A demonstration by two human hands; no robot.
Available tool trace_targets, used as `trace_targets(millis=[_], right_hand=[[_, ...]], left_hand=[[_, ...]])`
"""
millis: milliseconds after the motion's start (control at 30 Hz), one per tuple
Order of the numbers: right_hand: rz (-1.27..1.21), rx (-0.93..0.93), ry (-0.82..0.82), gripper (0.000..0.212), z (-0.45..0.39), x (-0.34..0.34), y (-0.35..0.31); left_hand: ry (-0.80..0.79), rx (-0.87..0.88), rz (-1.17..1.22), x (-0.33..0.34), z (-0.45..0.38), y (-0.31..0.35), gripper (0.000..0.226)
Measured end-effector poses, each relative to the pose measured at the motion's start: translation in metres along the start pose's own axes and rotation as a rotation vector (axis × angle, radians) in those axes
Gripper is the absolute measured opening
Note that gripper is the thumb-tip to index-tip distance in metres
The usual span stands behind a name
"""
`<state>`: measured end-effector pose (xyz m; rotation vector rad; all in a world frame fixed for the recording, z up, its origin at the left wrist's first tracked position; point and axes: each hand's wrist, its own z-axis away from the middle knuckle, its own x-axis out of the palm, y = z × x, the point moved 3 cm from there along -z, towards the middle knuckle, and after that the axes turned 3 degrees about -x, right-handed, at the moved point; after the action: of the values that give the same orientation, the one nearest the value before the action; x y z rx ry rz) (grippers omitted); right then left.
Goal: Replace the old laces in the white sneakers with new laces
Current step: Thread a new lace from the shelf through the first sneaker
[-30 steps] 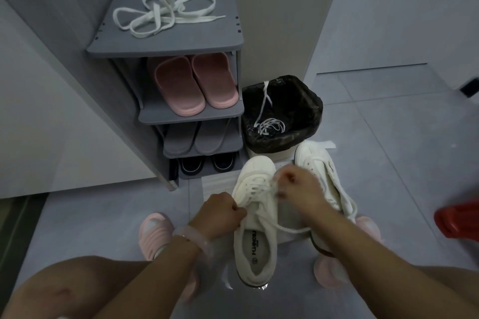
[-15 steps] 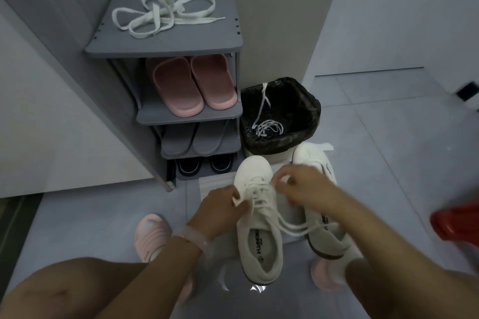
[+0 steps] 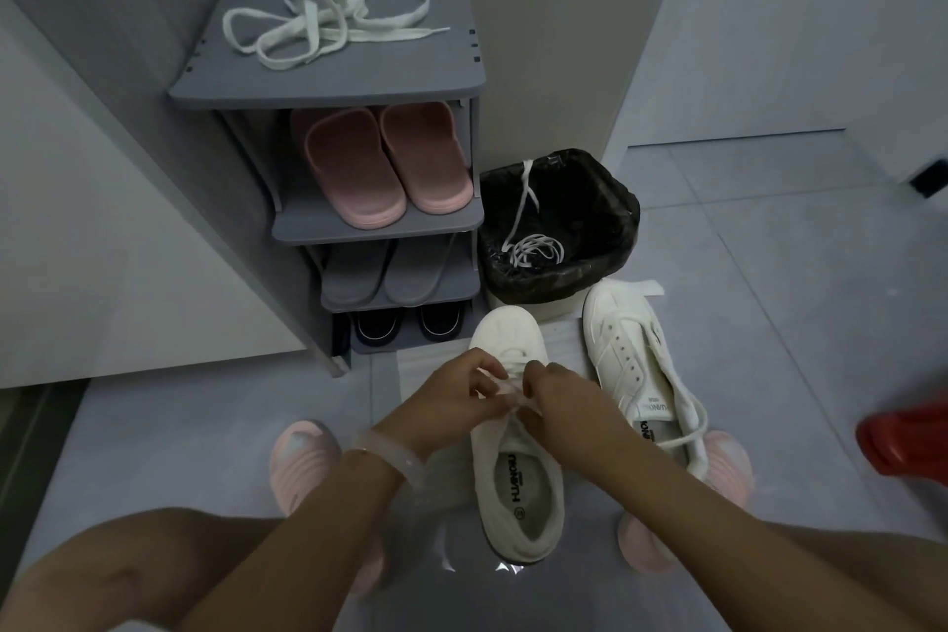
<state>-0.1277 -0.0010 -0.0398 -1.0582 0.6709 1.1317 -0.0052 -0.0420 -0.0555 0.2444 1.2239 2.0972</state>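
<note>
A white sneaker (image 3: 518, 488) stands on the floor between my knees, toe pointing away. My left hand (image 3: 451, 405) and my right hand (image 3: 556, 400) meet over its eyelets, each pinching a part of its white lace (image 3: 505, 388). The second white sneaker (image 3: 631, 354) lies to the right with empty eyelets and a lace trailing along its side. A loose white lace (image 3: 318, 28) is piled on top of the grey shoe rack (image 3: 328, 92). Another white lace (image 3: 533, 249) lies in the black-lined bin (image 3: 605, 205).
The rack's shelves hold pink slippers (image 3: 379, 169), grey slippers (image 3: 390, 272) and dark shoes (image 3: 395, 323). My feet in pink slippers (image 3: 302, 462) flank the sneaker. A red object (image 3: 908, 441) sits at the right edge. Tiled floor extends to the right.
The right sneaker is no longer covered by my right arm. Both hands have come together over the near sneaker's eyelets, pinching the lace.
</note>
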Motion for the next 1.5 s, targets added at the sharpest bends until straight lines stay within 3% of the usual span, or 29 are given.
trace_targets(millis=[67, 200, 267, 367, 467, 533, 767, 1233, 1333, 1400, 1500], right_hand=[[-0.057, 0.039, -0.062, 0.032, 0.0, -0.001, 0.005], [-0.124, 0.062, -0.165, 0.031, 0.004, -0.001, 0.007], [-0.098, 0.071, -0.157, 0.028, 0.005, -0.002, 0.006], [0.009, 0.066, -0.133, 0.015, 0.004, -0.007, 0.008], [-0.084, 0.058, -0.15, 0.01, 0.002, -0.011, 0.013], [-0.218, 0.059, -0.178, 0.02, 0.002, -0.014, 0.014], [-0.398, 0.1, -0.303, 0.03, 0.012, -0.037, 0.018], [-0.508, 0.146, -0.369, 0.017, 0.025, -0.052, 0.023], [-0.441, 0.181, -0.262, 0.027, 0.019, -0.054, 0.035], [-0.303, 0.19, -0.145, 0.026, 0.013, -0.057, 0.046], [-0.172, 0.206, 0.053, 0.017, 0.008, -0.062, 0.059]], left_hand=[[0.001, -0.013, 0.04, 0.0, -0.001, 0.001, 0.02], [0.154, -0.177, 0.083, -0.012, -0.003, -0.007, 0.013], [0.208, -0.151, -0.07, -0.013, -0.004, -0.012, 0.014], [0.322, 0.035, -0.419, -0.013, 0.002, -0.005, 0.02], [0.21, 0.071, -0.62, -0.002, 0.008, 0.003, 0.034], [0.106, 0.029, -0.726, 0.007, 0.009, -0.001, 0.038], [0.017, -0.245, -0.23, -0.001, 0.006, -0.014, 0.025], [-0.008, -0.25, -0.296, 0.0, 0.007, -0.009, 0.019], [0.001, -0.148, -0.517, 0.003, 0.007, -0.003, 0.021], [0.027, 0.029, -0.78, 0.008, 0.009, 0.006, 0.025], [0.031, 0.308, -0.996, 0.02, 0.014, 0.016, 0.007]])
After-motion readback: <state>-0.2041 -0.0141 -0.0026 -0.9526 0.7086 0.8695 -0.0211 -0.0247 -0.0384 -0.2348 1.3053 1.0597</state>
